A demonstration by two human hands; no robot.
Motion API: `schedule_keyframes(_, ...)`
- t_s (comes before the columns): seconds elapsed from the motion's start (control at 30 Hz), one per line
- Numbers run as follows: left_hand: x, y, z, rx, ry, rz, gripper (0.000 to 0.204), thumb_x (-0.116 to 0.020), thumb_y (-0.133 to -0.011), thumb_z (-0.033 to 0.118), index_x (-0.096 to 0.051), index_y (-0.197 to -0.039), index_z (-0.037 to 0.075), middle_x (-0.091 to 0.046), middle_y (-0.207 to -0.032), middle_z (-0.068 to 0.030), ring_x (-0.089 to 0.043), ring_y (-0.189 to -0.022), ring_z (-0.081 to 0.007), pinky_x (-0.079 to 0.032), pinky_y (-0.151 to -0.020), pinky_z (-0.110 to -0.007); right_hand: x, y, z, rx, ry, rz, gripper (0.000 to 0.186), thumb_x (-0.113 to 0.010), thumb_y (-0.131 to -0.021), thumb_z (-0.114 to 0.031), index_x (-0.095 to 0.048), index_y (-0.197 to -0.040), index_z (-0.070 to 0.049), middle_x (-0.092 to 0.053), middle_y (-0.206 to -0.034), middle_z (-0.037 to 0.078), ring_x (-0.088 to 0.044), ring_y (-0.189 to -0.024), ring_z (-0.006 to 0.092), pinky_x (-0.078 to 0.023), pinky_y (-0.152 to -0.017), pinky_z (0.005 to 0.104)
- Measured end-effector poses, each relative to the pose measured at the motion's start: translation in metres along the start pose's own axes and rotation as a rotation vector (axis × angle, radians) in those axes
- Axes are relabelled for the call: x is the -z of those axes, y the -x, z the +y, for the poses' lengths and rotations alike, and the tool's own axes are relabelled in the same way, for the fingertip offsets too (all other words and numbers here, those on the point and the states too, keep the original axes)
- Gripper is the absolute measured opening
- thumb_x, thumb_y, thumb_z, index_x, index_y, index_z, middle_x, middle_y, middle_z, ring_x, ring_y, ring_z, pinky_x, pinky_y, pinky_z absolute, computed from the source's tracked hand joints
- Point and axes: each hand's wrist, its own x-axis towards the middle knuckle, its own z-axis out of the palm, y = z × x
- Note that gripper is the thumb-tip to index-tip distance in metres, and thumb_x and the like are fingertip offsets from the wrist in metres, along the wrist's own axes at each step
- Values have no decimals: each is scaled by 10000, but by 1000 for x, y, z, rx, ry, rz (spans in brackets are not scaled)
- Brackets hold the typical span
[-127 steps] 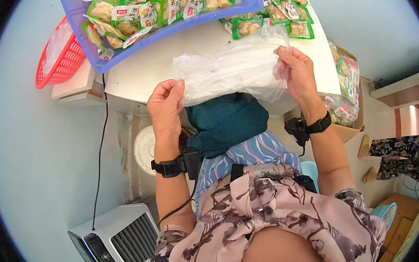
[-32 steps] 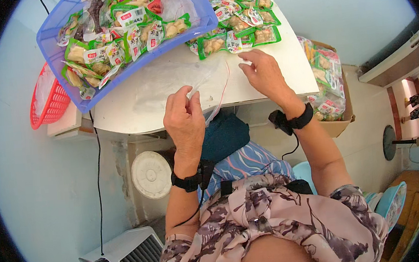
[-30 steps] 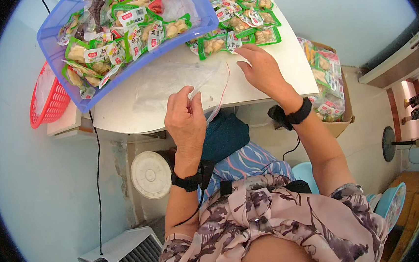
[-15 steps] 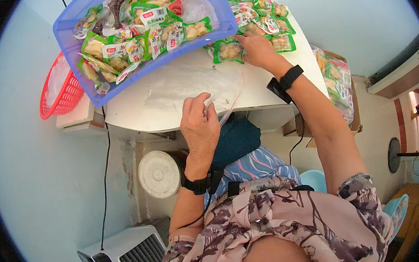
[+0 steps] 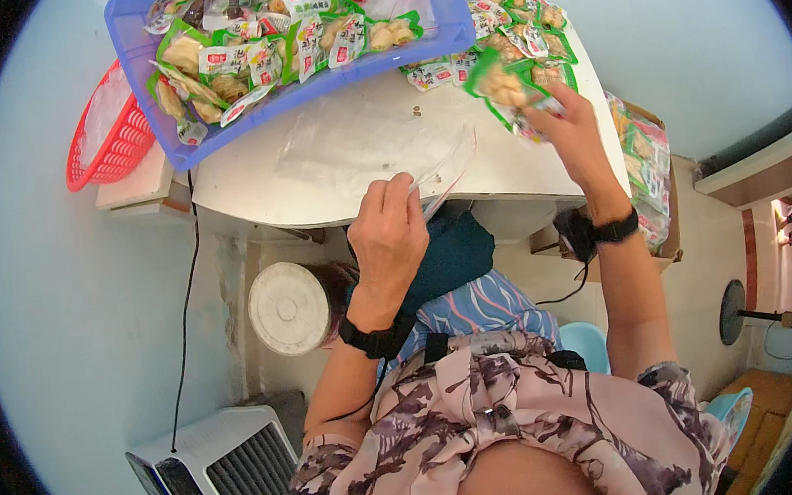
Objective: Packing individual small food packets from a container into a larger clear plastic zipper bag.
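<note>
Right hand (image 5: 581,144) pinches a blurred green packet (image 5: 500,84); left hand (image 5: 388,237) grips a partly hidden clear bag (image 5: 342,151).

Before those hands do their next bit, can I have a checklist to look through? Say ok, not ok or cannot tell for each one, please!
1. Right hand has hold of a green-edged packet: ok.
2. Left hand pinches the edge of the clear bag: ok.
3. Held packet is inside the clear bag: not ok, it is up in the air.
4. Clear bag's mouth is open wide enough: cannot tell, the thin see-through layers are hard to make out.
5. Tabletop is spotless: not ok, small dark marks show near the blue crate.
</note>
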Motion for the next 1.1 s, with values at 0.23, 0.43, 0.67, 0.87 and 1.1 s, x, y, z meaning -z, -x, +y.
schedule_keyframes(0.23, -12, -10, 15, 51, 102, 38, 113, -664, -839, 15, -627, -945, 31, -572, -754, -108, -589, -573, -230, -459, -508, -311, 17, 87, -22, -261, -313, -109, 194, -644, -852, -6, -599, -1038, -36, -664, -916, 20, -620, -771, 63, -507, -697, 222)
schedule_keyframes(0.43, -15, -8, 25, 68, 109, 98, 90, -679, -842, 39, -656, -929, 34, -569, -732, -106, -571, -550, -223, -452, -503, -308, -10, 88, -25, -258, -238, -305, 376, -656, -844, 5, -578, -1211, 8, -654, -931, 2, -604, -816, 64, -512, -729, 225)
schedule_keyframes(0.67, -16, -9, 31, 68, 258, 89, 101, -689, -836, 53, -669, -932, 28, -590, -756, -104, -576, -556, -211, -453, -507, -305, -49, 61, -8, -360, -618, -426, 465, -567, -910, -18, -486, -1367, -8, -658, -995, 29, -603, -795, 76, -506, -720, 212)
schedule_keyframes(0.87, -14, -12, 29, 49, 207, 90, 108, -700, -813, 58, -676, -915, 31, -600, -772, -93, -586, -623, -228, -460, -543, -329, -91, 39, -9, -327, -829, -526, 484, -508, -918, 41, -442, -1393, -17, -633, -1125, 73, -625, -915, 112, -531, -764, 232)
schedule_keyframes(1.1, 0, -17, 30, 64, 148, 115, 93, -708, -772, 43, -681, -857, 15, -635, -885, -104, -609, -877, -319, -458, -799, -441, -99, 42, -10, -486, -985, -513, 398, -500, -928, 40, -474, -1320, -22, -613, -1170, 77, -634, -985, 151, -545, -808, 256)
